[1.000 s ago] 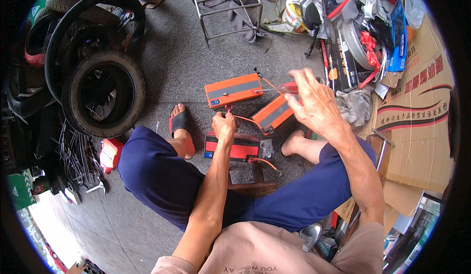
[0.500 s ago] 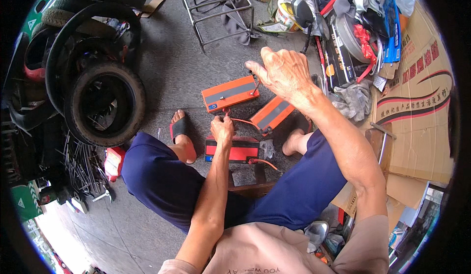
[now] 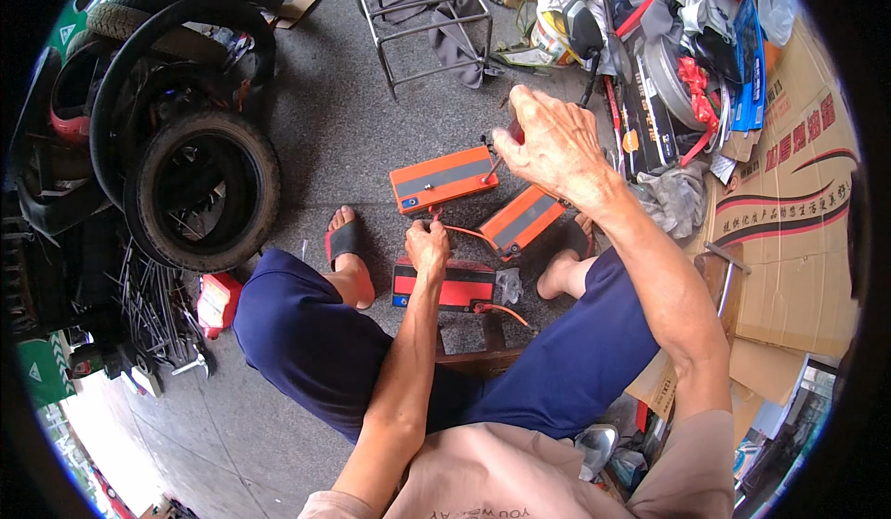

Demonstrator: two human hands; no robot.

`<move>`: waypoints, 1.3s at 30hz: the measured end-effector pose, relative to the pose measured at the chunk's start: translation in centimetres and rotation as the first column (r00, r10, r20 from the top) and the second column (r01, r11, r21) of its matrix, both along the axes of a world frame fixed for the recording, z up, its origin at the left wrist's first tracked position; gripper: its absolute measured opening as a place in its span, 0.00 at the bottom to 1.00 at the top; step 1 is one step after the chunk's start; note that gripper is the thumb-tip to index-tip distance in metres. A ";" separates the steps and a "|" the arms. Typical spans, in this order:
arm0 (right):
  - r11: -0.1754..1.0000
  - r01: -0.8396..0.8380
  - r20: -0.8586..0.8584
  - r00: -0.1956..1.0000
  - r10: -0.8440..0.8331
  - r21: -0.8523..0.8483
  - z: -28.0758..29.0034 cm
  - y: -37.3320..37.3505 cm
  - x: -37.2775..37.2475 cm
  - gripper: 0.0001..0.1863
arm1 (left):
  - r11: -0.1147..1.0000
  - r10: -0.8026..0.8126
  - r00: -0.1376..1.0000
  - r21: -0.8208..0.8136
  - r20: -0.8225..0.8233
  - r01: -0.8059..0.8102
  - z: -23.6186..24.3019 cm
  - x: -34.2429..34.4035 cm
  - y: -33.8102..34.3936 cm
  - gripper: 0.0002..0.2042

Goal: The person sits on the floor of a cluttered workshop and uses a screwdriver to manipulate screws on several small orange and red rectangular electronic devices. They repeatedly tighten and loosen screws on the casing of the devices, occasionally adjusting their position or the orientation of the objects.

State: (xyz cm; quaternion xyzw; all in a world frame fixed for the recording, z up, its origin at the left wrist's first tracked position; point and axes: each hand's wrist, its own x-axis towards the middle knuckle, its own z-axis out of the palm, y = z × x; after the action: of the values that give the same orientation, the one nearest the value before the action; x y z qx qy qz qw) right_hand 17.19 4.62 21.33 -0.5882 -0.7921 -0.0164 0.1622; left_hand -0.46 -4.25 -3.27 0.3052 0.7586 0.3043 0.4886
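Note:
Three box-shaped batteries lie on the floor between my feet: an orange one with a grey stripe (image 3: 450, 177) farthest off, a second orange one (image 3: 525, 221) slanted at its right, and a red and black one (image 3: 442, 288) nearest me. My left hand (image 3: 428, 247) is closed in a pinch on a red wire (image 3: 469, 232) beside the far battery's near side; its tip is hidden by my fingers. My right hand (image 3: 557, 143) is curled around a thin-shafted tool (image 3: 493, 172), apparently a screwdriver, its shaft slanting down toward the far battery's right end.
Old tyres (image 3: 204, 194) pile up at the left, above a heap of thin metal rods (image 3: 162, 301). A metal rack (image 3: 422, 32) stands ahead. Cloths, boxes and a large cardboard sheet (image 3: 789, 240) crowd the right. Clear plastic (image 3: 508, 285) lies by the red battery.
My right thumb, stretched out to the left before, is now curled in against the tool. My left hand stays at the wire. The whole view has shifted slightly.

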 end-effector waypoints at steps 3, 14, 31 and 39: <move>0.999 -0.014 -0.027 1.000 0.013 -0.031 0.0 -0.1 0.4 0.19 | 0.999 0.029 0.999 -0.036 0.025 -0.029 1.6 0.2 0.1 0.15; 0.996 0.029 -0.054 0.998 -0.034 -0.084 0.4 -0.7 1.2 0.18 | 1.000 -0.017 1.000 0.001 0.001 0.017 0.5 -0.1 0.1 0.12; 0.968 0.091 -0.124 0.985 -0.123 -0.233 0.5 -0.7 2.0 0.21 | 1.000 0.020 0.996 -0.008 0.083 -0.020 2.8 0.2 0.0 0.14; 0.977 0.095 -0.028 0.994 -0.102 -0.191 0.9 -0.7 1.6 0.21 | 1.000 0.004 0.999 -0.001 0.049 -0.004 1.1 -0.1 -0.1 0.14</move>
State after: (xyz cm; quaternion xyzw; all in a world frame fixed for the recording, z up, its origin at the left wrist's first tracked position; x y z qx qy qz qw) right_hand 18.83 3.95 22.19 -0.6396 -0.7569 0.0623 0.1192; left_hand -0.59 -4.40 -2.21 0.2958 0.7470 0.3126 0.5067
